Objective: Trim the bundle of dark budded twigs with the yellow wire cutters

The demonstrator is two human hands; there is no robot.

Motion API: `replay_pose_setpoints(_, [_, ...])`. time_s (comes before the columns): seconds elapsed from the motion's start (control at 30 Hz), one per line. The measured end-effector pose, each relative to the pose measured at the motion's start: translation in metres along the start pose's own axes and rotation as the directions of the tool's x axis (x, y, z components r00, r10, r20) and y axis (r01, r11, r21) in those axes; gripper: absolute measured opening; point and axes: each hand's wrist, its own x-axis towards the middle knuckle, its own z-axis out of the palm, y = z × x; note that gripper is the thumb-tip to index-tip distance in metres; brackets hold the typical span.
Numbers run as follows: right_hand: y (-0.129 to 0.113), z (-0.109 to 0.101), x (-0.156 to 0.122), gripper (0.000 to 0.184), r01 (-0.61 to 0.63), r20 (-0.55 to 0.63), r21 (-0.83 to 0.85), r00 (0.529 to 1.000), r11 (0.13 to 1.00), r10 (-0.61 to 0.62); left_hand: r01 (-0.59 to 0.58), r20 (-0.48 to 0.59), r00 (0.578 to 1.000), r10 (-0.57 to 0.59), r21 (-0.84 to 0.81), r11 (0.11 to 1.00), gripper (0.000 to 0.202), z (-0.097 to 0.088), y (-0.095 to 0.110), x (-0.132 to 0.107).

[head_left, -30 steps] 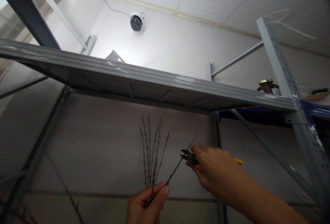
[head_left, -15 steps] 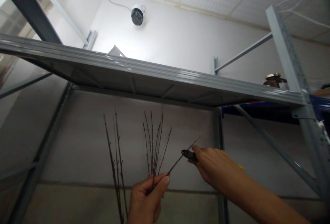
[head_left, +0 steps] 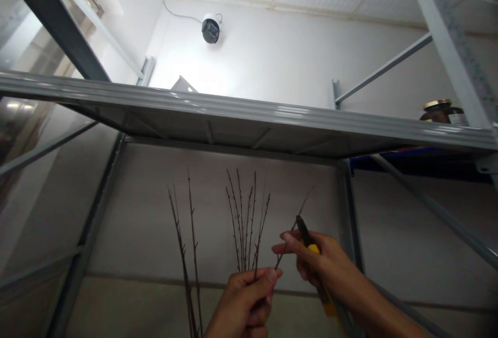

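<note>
So the left hand [head_left: 249, 299] had a bunch of twigs [head_left: 241, 224] pinched tight between thumb and fingers, low and near the middle of the view, tips fanned upward. One more twig [head_left: 293, 227] leaned off to the right from the same grip. The right hand [head_left: 321, 257] was wrapped around the cutters [head_left: 307, 237], black nose up by that leaning twig, yellow handle slanting down past the palm. Its thumb and index finger were nearly together around the twig too, but I couldn't tell if they were really squeezing it. A few taller branches [head_left: 185, 260] stood left of the left hand, with a clear strip between them and the bunch. Room-wise, the shelf [head_left: 249, 107] ran right across above everything, and the tips showed a little under its back edge, though I couldn't judge the depth. There was open space out to the left post [head_left: 91, 224], and less on the other side, where the right forearm crossed in front of the right post [head_left: 352, 213]. As for labels, a jar [head_left: 439, 112] with a gold lid sat on the shelf's right end, and the pale label [head_left: 457, 119] beside it was too small to read.
</note>
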Motion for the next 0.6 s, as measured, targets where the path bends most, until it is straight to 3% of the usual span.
replay_pose_setpoints(0.1, [-0.003,0.007,0.005,0.038,0.054,-0.043,0.037,0.998,0.998,-0.052,-0.041,0.034,0.999,0.04,0.044,0.998,0.056,-0.001,-0.004,0.003])
replay_pose_setpoints(0.23, [-0.001,0.008,0.011,0.037,0.067,-0.092,0.006,0.994,0.998,-0.067,-0.192,-0.067,0.978,0.2,0.109,0.975,0.068,-0.002,-0.006,0.01])
replay_pose_setpoints(0.43, [0.007,0.002,0.015,0.038,0.075,-0.108,-0.032,0.991,0.997,-0.078,-0.41,-0.229,0.88,0.416,0.074,0.909,0.063,-0.008,-0.011,0.025])
replay_pose_setpoints(0.6, [0.012,-0.005,0.015,0.036,0.115,-0.131,-0.072,0.984,0.991,-0.123,-0.476,-0.242,0.831,0.501,0.158,0.865,0.085,-0.019,-0.02,0.039])
